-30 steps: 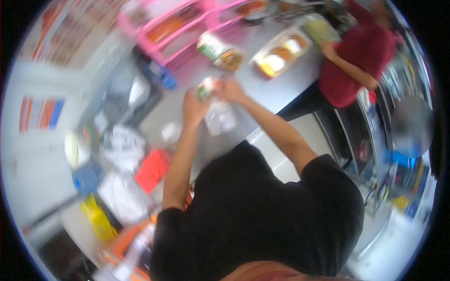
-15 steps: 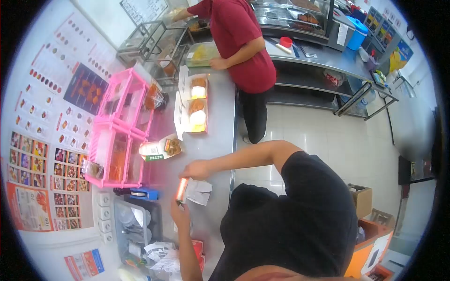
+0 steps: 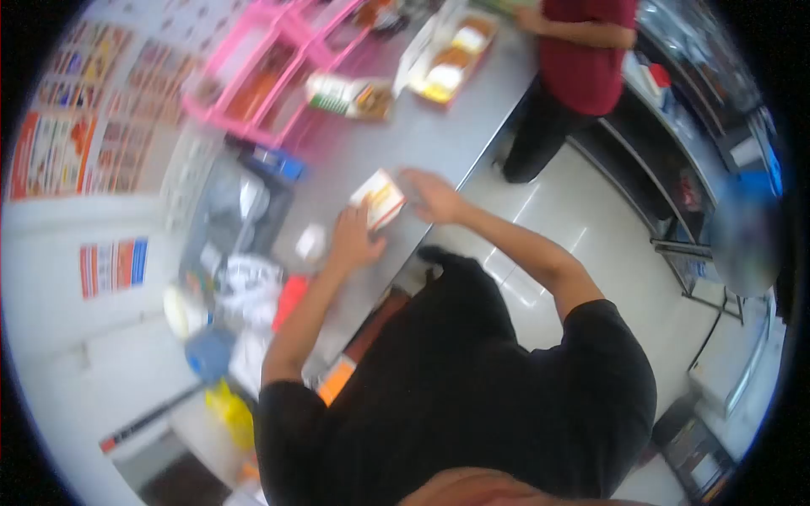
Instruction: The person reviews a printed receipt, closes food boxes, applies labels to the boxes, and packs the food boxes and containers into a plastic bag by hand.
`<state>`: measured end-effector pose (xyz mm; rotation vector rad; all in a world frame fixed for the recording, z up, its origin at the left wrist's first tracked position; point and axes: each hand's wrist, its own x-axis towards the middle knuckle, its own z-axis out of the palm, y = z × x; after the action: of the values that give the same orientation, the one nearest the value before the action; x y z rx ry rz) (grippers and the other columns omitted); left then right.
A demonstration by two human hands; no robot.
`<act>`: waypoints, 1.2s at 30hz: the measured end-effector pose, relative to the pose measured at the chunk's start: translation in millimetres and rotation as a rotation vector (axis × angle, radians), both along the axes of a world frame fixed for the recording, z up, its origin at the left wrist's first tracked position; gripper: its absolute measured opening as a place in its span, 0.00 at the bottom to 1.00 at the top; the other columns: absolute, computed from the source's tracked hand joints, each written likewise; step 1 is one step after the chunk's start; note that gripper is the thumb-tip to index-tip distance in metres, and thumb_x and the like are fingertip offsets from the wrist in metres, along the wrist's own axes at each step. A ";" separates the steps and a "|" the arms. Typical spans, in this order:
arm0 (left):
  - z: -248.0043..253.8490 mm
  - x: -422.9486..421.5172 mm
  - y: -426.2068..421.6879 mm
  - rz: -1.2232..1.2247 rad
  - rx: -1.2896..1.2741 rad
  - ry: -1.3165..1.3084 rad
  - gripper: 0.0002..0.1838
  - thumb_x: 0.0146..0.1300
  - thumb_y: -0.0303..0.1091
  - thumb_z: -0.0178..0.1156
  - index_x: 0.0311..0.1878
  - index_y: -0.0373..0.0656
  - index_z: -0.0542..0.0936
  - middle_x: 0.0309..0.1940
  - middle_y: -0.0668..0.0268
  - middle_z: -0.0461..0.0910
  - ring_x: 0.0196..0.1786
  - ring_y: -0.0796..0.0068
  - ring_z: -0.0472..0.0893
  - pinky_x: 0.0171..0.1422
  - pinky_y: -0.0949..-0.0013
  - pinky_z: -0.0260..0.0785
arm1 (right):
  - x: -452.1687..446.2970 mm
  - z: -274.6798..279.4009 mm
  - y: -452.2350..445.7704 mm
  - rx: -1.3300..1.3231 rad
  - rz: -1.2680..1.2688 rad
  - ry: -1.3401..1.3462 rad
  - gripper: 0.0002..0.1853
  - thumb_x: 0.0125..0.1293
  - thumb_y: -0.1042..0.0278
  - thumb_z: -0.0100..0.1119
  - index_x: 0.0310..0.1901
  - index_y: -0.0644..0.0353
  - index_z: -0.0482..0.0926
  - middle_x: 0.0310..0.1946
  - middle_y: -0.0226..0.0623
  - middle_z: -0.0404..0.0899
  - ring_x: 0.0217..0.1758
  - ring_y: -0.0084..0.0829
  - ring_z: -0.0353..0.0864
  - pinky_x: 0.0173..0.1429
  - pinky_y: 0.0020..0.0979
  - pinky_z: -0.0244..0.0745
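A small white carton (image 3: 380, 199) with orange and red markings is over the metal counter (image 3: 333, 173), between my hands. My left hand (image 3: 353, 236) is at its near left side, with fingertips against the carton and the thumb apart. My right hand (image 3: 434, 197) is by its right edge, fingers apart and somewhat blurred; whether they touch it I cannot tell. A small white round item (image 3: 310, 242) sits left of my left hand. Farther up the counter are an open carton of brown food (image 3: 371, 99) and a long open box (image 3: 447, 72) with food portions.
Pink plastic racks (image 3: 272, 72) stand along the wall. Left of my hands is a grey bin (image 3: 228, 202) with clear plastic items, near white crumpled paper (image 3: 249, 287). A co-worker in a maroon shirt (image 3: 586, 59) stands at the counter's far side.
The view has turned and shifted. The carton, earlier seen edge-on between both hands, now shows its broad white face. My hands have spread apart, and the white paper beside it no longer shows.
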<state>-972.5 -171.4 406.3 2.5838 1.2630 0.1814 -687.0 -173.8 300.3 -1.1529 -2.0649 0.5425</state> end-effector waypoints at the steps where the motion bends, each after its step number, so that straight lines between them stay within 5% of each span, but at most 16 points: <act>1: 12.3 13.3 3.7 0.029 0.015 -0.020 0.50 0.59 0.56 0.71 0.77 0.32 0.68 0.54 0.43 0.77 0.61 0.40 0.76 0.69 0.43 0.69 | 1.0 14.3 -8.2 -0.094 -0.131 0.082 0.36 0.68 0.55 0.69 0.76 0.59 0.75 0.81 0.50 0.69 0.84 0.53 0.64 0.85 0.51 0.60; 5: 7.2 32.9 30.4 -0.003 -0.016 0.096 0.53 0.67 0.64 0.69 0.79 0.30 0.66 0.62 0.40 0.74 0.63 0.39 0.75 0.73 0.44 0.68 | -15.8 6.7 -20.2 -0.020 -0.221 -0.103 0.32 0.71 0.54 0.67 0.75 0.52 0.77 0.81 0.44 0.69 0.86 0.53 0.62 0.86 0.58 0.54; 10: -32.0 32.7 42.3 -0.016 0.072 0.016 0.49 0.70 0.62 0.66 0.80 0.32 0.64 0.71 0.36 0.68 0.67 0.33 0.73 0.75 0.41 0.67 | -25.7 1.4 -19.6 -0.041 -0.280 -0.053 0.26 0.72 0.53 0.67 0.71 0.43 0.83 0.78 0.30 0.76 0.86 0.52 0.61 0.86 0.60 0.50; 20: -15.8 59.0 33.4 0.058 -0.080 0.158 0.50 0.75 0.65 0.59 0.90 0.51 0.53 0.78 0.30 0.60 0.69 0.22 0.72 0.73 0.34 0.69 | -32.1 2.1 -12.9 -0.089 -0.430 0.011 0.16 0.73 0.56 0.65 0.59 0.44 0.92 0.69 0.29 0.84 0.79 0.47 0.71 0.83 0.55 0.56; 26: -6.1 80.9 41.0 0.348 -0.340 0.283 0.61 0.60 0.74 0.68 0.90 0.65 0.50 0.78 0.32 0.60 0.68 0.24 0.75 0.71 0.36 0.72 | -39.5 -2.0 -33.0 -0.082 -0.649 0.245 0.16 0.66 0.61 0.72 0.54 0.52 0.92 0.66 0.38 0.84 0.74 0.45 0.74 0.78 0.50 0.65; 36: -32.1 97.6 54.1 0.609 -0.547 0.143 0.74 0.52 0.77 0.70 0.91 0.57 0.39 0.77 0.21 0.59 0.78 0.28 0.69 0.78 0.43 0.68 | -67.3 -8.9 -72.9 0.061 -0.601 0.130 0.18 0.59 0.64 0.76 0.52 0.53 0.90 0.58 0.28 0.86 0.67 0.38 0.77 0.73 0.51 0.63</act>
<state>-874.9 -117.2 374.2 1.7321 1.8163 -0.2169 -754.3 -246.7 291.4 -1.5655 -1.5056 0.2467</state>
